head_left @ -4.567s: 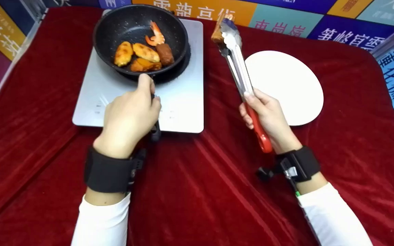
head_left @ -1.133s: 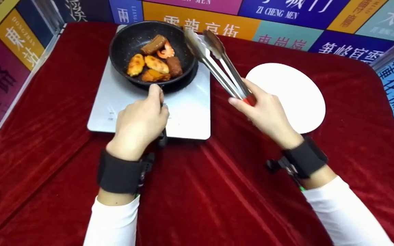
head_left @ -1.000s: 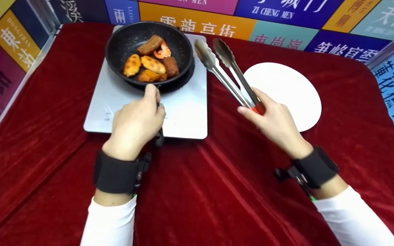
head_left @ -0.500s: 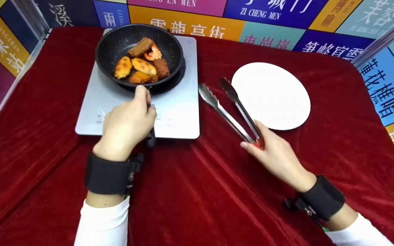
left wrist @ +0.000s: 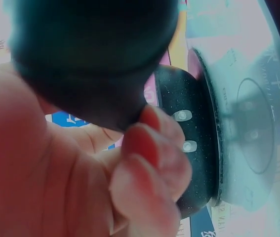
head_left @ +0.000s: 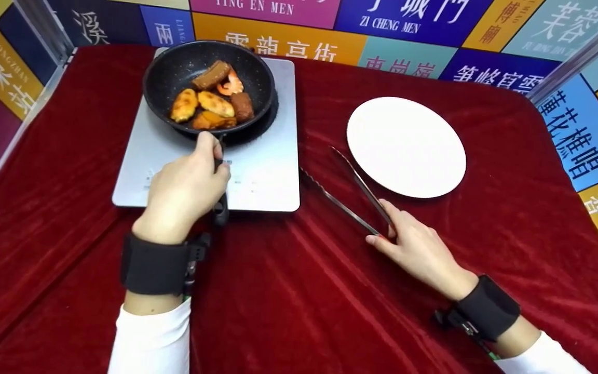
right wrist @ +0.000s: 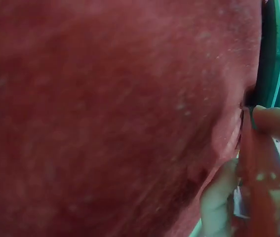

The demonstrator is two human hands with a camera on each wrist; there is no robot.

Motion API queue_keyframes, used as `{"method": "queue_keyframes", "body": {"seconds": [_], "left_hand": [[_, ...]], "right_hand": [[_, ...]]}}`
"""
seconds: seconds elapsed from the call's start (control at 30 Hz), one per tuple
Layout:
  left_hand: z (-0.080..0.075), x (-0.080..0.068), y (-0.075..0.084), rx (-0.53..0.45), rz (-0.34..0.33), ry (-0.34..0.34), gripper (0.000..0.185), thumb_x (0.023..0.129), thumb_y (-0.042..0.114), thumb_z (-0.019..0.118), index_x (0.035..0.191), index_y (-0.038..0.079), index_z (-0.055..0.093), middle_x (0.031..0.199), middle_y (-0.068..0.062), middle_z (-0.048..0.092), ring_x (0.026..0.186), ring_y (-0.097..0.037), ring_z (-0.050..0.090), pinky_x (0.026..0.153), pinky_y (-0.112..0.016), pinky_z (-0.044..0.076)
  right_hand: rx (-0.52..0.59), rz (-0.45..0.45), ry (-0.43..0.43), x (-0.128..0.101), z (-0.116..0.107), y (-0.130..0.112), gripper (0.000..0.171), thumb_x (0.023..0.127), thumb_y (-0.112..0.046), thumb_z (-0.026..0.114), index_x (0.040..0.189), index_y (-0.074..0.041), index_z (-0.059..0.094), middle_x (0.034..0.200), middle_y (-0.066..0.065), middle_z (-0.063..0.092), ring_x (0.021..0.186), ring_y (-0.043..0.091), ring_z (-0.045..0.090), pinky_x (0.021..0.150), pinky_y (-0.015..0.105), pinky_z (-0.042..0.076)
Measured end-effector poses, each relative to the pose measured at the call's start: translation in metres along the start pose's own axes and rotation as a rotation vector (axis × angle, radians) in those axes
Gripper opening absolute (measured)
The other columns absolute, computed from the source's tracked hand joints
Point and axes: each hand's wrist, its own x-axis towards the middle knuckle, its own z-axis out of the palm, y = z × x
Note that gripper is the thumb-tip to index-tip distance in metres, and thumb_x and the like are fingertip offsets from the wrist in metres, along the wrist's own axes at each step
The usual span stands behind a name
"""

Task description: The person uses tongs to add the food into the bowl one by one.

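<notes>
My left hand (head_left: 185,189) grips the handle of a black frying pan (head_left: 166,72) on a silver induction cooker (head_left: 270,182). The left wrist view shows curled fingers (left wrist: 152,182) around the dark, blurred handle (left wrist: 95,44). Inside the pan are a ribbed brown piece (head_left: 212,76), a shrimp (head_left: 233,83), two browned yellow pieces (head_left: 216,104), an orange-brown piece (head_left: 213,120) and a dark brown chunk (head_left: 242,107). My right hand (head_left: 423,252) holds metal tongs (head_left: 365,188) low at the cloth, arms spread with nothing between them. Their red handle (right wrist: 258,197) shows in the right wrist view.
A white plate (head_left: 408,150) lies right of the cooker, just beyond the tongs. Dark red cloth (head_left: 288,301) covers the table. Colourful printed panels (head_left: 278,44) stand along the back and sides.
Earlier the tongs held the ribbed brown piece up; it then lies in the pan beside the shrimp. The tongs spread and came down toward me. My left hand keeps its grip.
</notes>
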Motion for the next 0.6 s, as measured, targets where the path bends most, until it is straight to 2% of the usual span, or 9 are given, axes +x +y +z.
{"method": "queue_keyframes", "body": {"seconds": [0.2, 0.37, 0.5, 0.6], "left_hand": [[-0.002, 0.002, -0.004, -0.007, -0.027, -0.013, 0.017, 0.09, 0.03, 0.042, 0.101, 0.017, 0.038, 0.071, -0.01, 0.054, 0.062, -0.03, 0.052, 0.051, -0.042, 0.034], [-0.003, -0.001, -0.007, 0.01, -0.046, -0.011, 0.018, 0.09, 0.029, 0.043, 0.102, 0.016, 0.038, 0.072, -0.011, 0.055, 0.063, -0.029, 0.052, 0.051, -0.042, 0.034], [-0.005, -0.006, -0.002, 0.065, -0.045, 0.092, 0.021, 0.088, 0.028, 0.047, 0.102, 0.012, 0.043, 0.081, -0.011, 0.054, 0.071, -0.032, 0.053, 0.053, -0.047, 0.036], [-0.007, -0.013, 0.008, 0.099, -0.02, 0.206, 0.026, 0.087, 0.028, 0.051, 0.103, 0.009, 0.047, 0.092, -0.013, 0.052, 0.081, -0.035, 0.051, 0.058, -0.051, 0.038]], "right_hand": [[-0.125, -0.069, 0.031, -0.001, 0.002, 0.003, 0.068, 0.079, -0.043, 0.063, 0.134, -0.013, 0.037, 0.079, -0.002, 0.048, 0.061, 0.012, 0.045, 0.052, 0.032, 0.039], [-0.187, -0.076, 0.026, -0.003, 0.003, 0.003, 0.069, 0.078, -0.042, 0.064, 0.134, -0.012, 0.039, 0.083, 0.002, 0.047, 0.066, 0.017, 0.046, 0.053, 0.036, 0.042], [-0.143, -0.039, -0.002, 0.001, -0.003, 0.002, 0.07, 0.08, -0.047, 0.059, 0.135, -0.011, 0.036, 0.106, 0.009, 0.05, 0.089, 0.024, 0.051, 0.067, 0.043, 0.044], [-0.08, -0.006, 0.011, 0.009, -0.013, -0.001, 0.069, 0.084, -0.051, 0.051, 0.137, -0.01, 0.033, 0.121, 0.014, 0.046, 0.108, 0.029, 0.046, 0.081, 0.048, 0.039]]}}
